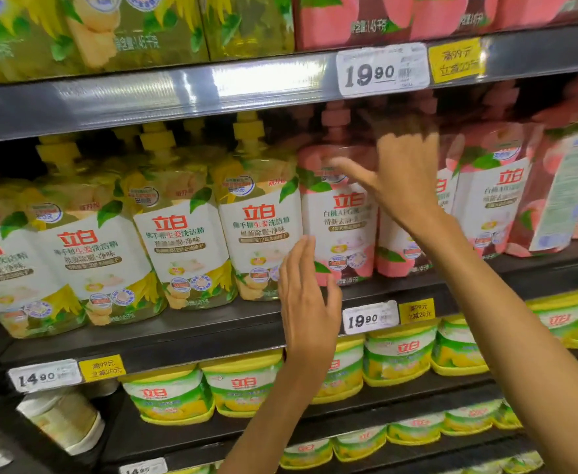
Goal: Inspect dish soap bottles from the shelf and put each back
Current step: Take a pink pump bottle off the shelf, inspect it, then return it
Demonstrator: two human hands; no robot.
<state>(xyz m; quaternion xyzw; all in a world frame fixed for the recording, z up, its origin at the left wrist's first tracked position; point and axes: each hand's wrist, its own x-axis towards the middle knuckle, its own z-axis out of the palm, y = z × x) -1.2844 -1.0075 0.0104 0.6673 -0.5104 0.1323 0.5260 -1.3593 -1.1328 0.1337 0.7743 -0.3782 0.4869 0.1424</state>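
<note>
Here the pink dish soap pouch (338, 213) stands upright on the shelf (191, 331), directly between the two hands. The right hand (403, 179) is up at its shoulder, thumb stretched across the front below the spout; its fingers reach behind and are blurred, so I cannot tell whether they grip. The left hand (306, 295) is spread flat, fingers straight, at the pouch's lower left corner, just beside the neighbouring yellow pouch (260, 234). The pack looks like a soft, full refill: probably heavy, yielding under pressure, with glossy film likely to slip. The rigid neck under the cap seems the surest hold, with a palm supporting the base so the body does not sag.
</note>
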